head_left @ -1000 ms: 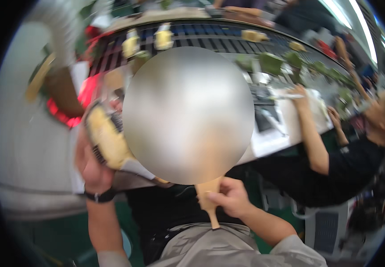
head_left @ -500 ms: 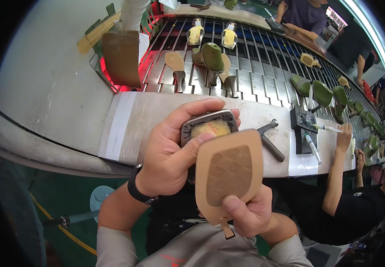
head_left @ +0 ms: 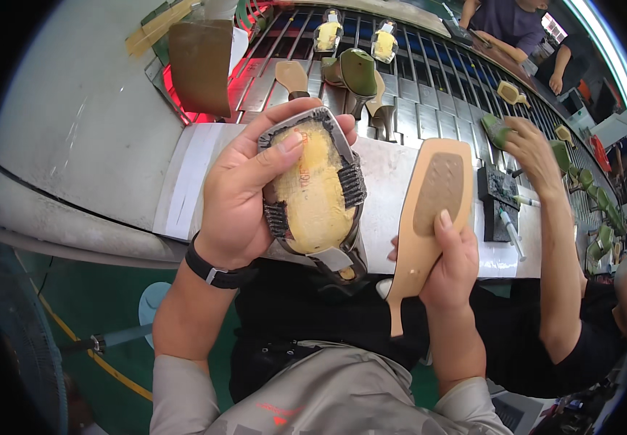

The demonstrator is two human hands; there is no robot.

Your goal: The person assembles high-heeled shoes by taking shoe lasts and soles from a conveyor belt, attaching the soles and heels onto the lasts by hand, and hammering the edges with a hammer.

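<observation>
My left hand (head_left: 237, 192) grips an upturned shoe on its last (head_left: 317, 192), with the thumb on its underside. A yellow layer covers the middle of that underside, bordered by dark pleated edges. My right hand (head_left: 451, 268) holds a tan outsole (head_left: 440, 185) by its narrower part, thumb on the brown textured patch. The outsole stands upright to the right of the shoe, apart from it. A thin tail hangs at its lower end. A small shiny piece (head_left: 384, 288) shows beside the outsole; I cannot make out what it is.
Beyond the pale bench (head_left: 284, 264), a slatted metal conveyor (head_left: 429, 109) carries soles with heels, a green shoe (head_left: 357, 72) and two yellow-bottomed shoes. A black block (head_left: 498, 196) with syringe-like tools stands to the right. A co-worker's arm (head_left: 556, 217) reaches across to a green shoe.
The outsole has moved right and up, away from the shoe, uncovering its yellow underside. My left hand has turned the shoe more upright. The hammer on the bench no longer shows. The co-worker's hand has moved up.
</observation>
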